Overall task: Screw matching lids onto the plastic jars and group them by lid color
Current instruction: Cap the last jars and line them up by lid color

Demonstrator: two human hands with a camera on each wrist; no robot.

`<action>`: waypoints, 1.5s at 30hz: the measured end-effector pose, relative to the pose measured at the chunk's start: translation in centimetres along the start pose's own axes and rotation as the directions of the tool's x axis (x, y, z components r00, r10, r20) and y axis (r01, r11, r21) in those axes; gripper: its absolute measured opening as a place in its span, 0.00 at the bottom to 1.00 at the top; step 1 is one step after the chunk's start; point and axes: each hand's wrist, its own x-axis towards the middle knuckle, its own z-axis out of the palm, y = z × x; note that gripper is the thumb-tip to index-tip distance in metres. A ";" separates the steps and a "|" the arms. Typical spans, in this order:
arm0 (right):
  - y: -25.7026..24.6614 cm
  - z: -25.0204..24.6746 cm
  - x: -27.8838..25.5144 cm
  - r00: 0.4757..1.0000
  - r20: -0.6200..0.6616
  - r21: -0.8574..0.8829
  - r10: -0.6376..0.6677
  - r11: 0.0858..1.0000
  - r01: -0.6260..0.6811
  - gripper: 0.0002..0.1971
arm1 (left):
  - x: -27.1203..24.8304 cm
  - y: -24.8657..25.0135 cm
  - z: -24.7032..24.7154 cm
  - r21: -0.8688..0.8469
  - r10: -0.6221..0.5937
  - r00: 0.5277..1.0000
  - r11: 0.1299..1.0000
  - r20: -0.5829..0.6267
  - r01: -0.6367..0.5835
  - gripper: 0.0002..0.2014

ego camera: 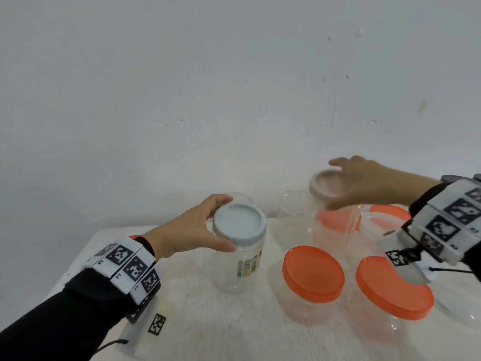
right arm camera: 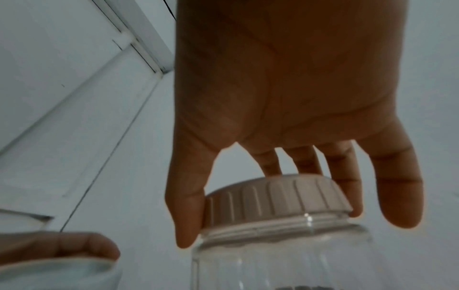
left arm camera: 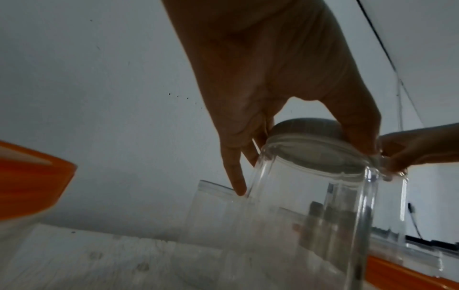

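Note:
My left hand [ego camera: 227, 222] grips the pale blue-grey lid [ego camera: 238, 226] on a clear labelled jar [ego camera: 240, 269] standing left of the table's centre. The left wrist view shows the left hand [left arm camera: 298, 157] with thumb and fingers curled round that lid [left arm camera: 306, 127] atop the jar [left arm camera: 310, 206]. My right hand [ego camera: 331, 183] grips a beige ribbed lid [ego camera: 322, 187] on a clear jar [ego camera: 330, 230] at the back right. Seen from the right wrist, the right hand [right arm camera: 270, 206] wraps the beige lid [right arm camera: 275, 198] above the jar [right arm camera: 280, 259].
Two clear jars with orange lids [ego camera: 313, 273] [ego camera: 393, 287] stand at the front right. More orange lids [ego camera: 390, 213] lie behind them. An open clear jar [ego camera: 294, 204] stands between my hands, another [ego camera: 240, 196] behind the left hand. The white table [ego camera: 197, 329] meets a white wall.

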 end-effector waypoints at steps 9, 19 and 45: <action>-9.3 -6.0 1.0 0.947 -0.296 0.294 -0.122 0.932 0.212 0.49 | -2.1 3.5 -9.6 -0.178 0.079 0.934 0.973 -0.348 -0.149 0.55; -22.5 0.3 9.4 0.923 -0.247 0.386 -0.294 0.844 0.372 0.48 | -1.7 -2.4 -20.6 -0.010 -0.187 0.785 0.974 -0.591 0.225 0.57; -27.9 11.0 17.2 0.971 0.095 0.366 -0.219 0.915 0.170 0.49 | 2.2 -10.3 -20.8 -0.003 -0.406 0.833 0.899 -0.376 0.437 0.48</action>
